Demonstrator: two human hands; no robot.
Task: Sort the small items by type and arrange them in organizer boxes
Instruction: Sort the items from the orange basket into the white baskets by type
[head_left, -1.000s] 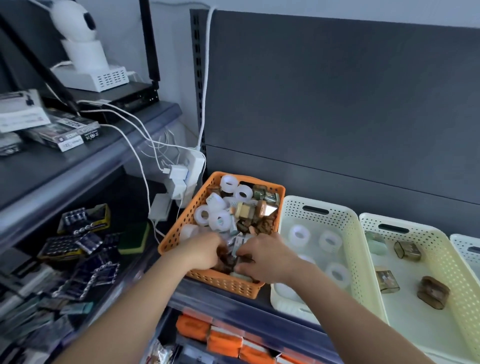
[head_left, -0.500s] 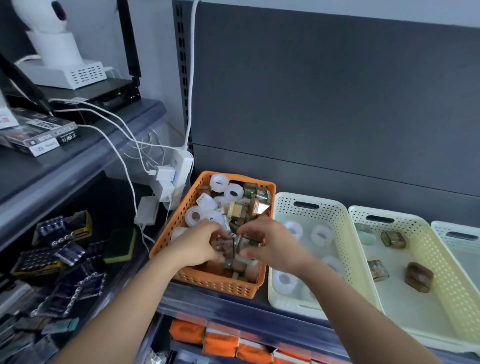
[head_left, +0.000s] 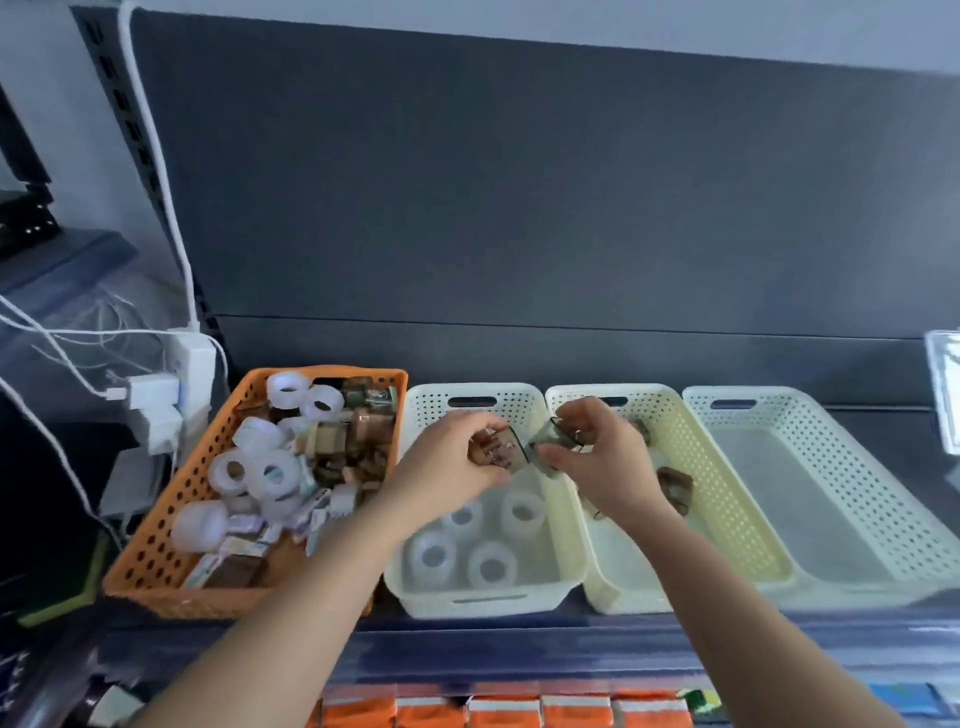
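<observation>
Pinched a brown case (head_left: 496, 452) in left hand (head_left: 447, 462), a clearer case (head_left: 556, 437) in right hand (head_left: 602, 462), both above the rim between tape bin (head_left: 483, 603) and case bin (head_left: 727, 493). Risked dropping one among the tape rolls (head_left: 491, 566) if released too early.

Four baskets stand side by side on a shelf (head_left: 519, 649), before a back panel (head_left: 519, 208). From the left:

- first basket (head_left: 171, 597), with a mixed heap (head_left: 291, 467) in it
- second basket (head_left: 483, 603), with four tape rolls (head_left: 491, 566) in it
- third basket (head_left: 696, 457), with small cases (head_left: 675, 488) in it
- fourth basket (head_left: 852, 499)

A power strip (head_left: 195, 364) sits left of and behind the first basket. The left hand (head_left: 447, 473) holds the left case (head_left: 498, 449) over the second basket. The right hand (head_left: 602, 467) holds the right case (head_left: 558, 436) over the third.
</observation>
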